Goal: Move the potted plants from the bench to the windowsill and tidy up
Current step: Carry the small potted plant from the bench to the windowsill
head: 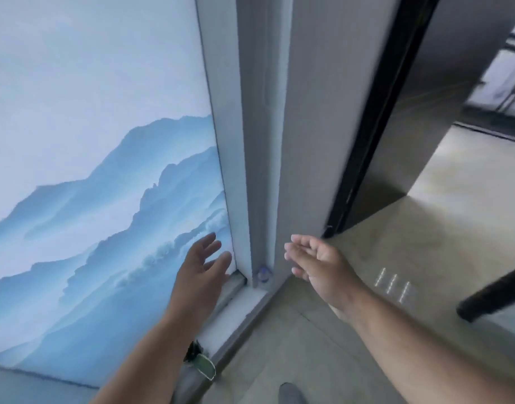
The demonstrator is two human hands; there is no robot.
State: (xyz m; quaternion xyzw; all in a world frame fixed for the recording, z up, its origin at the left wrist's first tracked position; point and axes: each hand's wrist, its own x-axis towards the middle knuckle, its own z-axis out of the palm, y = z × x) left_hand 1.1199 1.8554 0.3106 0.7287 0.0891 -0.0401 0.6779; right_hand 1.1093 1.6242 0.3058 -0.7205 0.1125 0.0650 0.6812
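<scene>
Both hands were empty: the left hand [202, 269] spread its fingers before the mountain mural [99, 199], the right hand [314, 262] loosely curled. A small bottle [263, 276] stood on the ledge [244, 304] between them. No potted plant could be made out; a blurred dark thing [199, 360] sat below the left forearm.

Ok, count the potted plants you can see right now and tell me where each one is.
1. A single potted plant sits low by the mural panel, partly hidden behind the left forearm. Neither the left hand nor the right hand holds one. Others may be out of frame.
</scene>
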